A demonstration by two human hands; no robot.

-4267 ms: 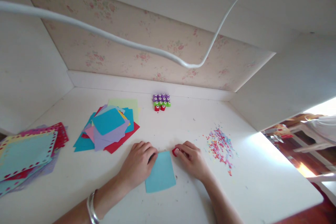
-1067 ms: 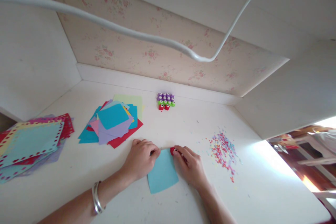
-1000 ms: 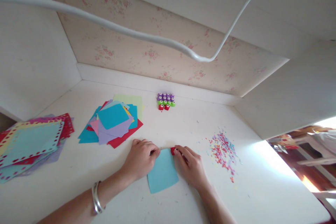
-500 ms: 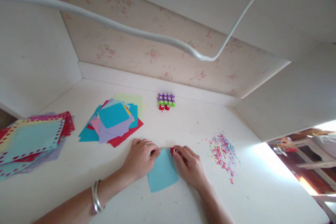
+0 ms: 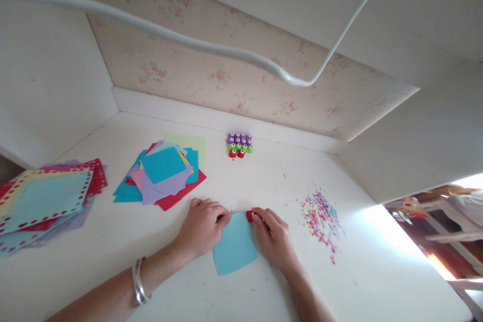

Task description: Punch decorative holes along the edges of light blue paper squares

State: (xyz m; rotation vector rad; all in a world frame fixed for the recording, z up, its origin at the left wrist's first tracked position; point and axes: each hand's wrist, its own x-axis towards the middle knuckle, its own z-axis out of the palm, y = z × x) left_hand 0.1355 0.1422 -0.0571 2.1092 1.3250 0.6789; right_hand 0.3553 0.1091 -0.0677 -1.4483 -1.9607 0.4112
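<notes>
The curled left hand [image 5: 202, 226] covers the far left corner of one light blue sheet [image 5: 235, 247], its thumb and fingers closed on that edge; its palm is out of sight. The right hand [image 5: 277, 239] grips one small red punch [image 5: 249, 216] between thumb and fingers at the sheet's far right corner. The fingers hide part of the punch, so whether paper sits inside it cannot be told. The sheet lies on the white table [image 5: 181, 292], between the hands.

On the left, the punched sheets [image 5: 56, 192] overlap and are cut off by the view's edge; their number cannot be counted. Right of them, the plain paper pile [image 5: 163, 166] also hides its lower sheets. Near the far edge stand what look like fourteen small punches [image 5: 240, 144]: eight purple, four green, two red. On the right lie paper bits [image 5: 320, 215], too many and too small to count.
</notes>
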